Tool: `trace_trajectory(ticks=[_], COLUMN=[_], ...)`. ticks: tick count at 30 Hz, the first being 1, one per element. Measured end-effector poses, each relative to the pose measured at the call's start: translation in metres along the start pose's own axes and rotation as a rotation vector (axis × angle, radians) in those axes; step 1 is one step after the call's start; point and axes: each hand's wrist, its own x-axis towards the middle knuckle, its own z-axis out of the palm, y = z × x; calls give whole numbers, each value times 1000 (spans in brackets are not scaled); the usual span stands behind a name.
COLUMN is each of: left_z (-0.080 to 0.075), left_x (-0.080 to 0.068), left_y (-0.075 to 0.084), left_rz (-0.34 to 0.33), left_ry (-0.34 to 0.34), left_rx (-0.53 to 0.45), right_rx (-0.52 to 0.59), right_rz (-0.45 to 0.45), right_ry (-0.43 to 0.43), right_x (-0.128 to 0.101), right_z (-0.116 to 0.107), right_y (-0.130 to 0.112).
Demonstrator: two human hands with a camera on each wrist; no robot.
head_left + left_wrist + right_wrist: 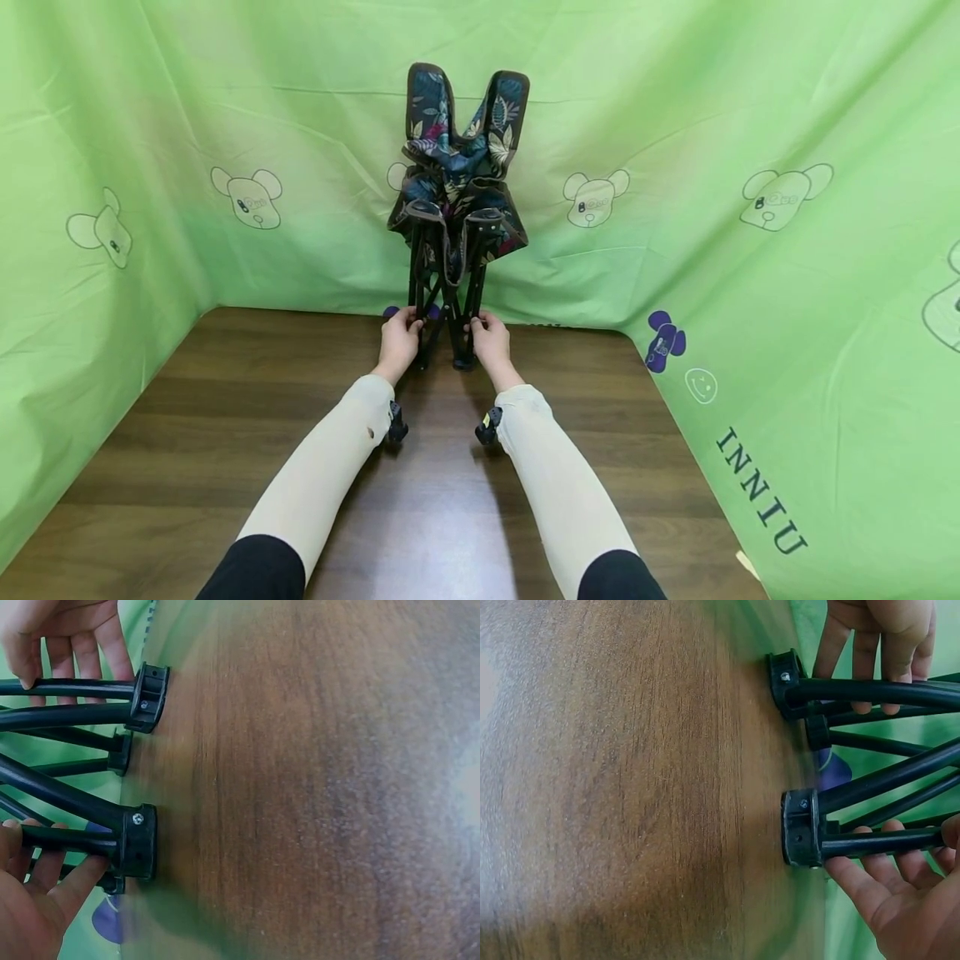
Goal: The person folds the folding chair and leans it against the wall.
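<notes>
1. The chair [454, 200], folded up, stands upright on its feet at the far edge of the table [225, 467], close against the green cloth [750, 125] behind it.
2. It looks light: thin black tube legs [67, 690] carry a soft floral fabric seat bunched at the top. The tubes are stiff and smooth, so probably a little slippery; the fabric would give no firm hold.
3. The plastic feet [802, 829] sit flat on the wood. Top-heavy and narrow when folded, the chair could tip if a leg is let go.
4. The best hold seems to be low on the legs, just above the feet, where the tubes meet their sockets.
5. The left hand [400, 333] wraps its fingers and thumb round a left leg, near the foot.
6. The right hand [491, 335] does the same on a right leg, thumb on top and fingers underneath.
7. Both forearms reach straight forward, nearly parallel, wrists low over the table, palms facing in towards each other.
</notes>
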Motion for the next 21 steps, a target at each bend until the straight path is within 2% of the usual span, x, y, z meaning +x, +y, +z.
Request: trace_trajectory(ticks=[13, 21], left_z=[3, 7], left_x=[-1, 2], left_y=[4, -1], left_rz=[-29, -37], left_ry=[16, 32], left_rx=[-14, -6], right_rx=[-11, -10], right_rz=[-21, -24], right_ry=[-12, -40], right_x=[0, 4], right_z=[-3, -5], right_y=[0, 4])
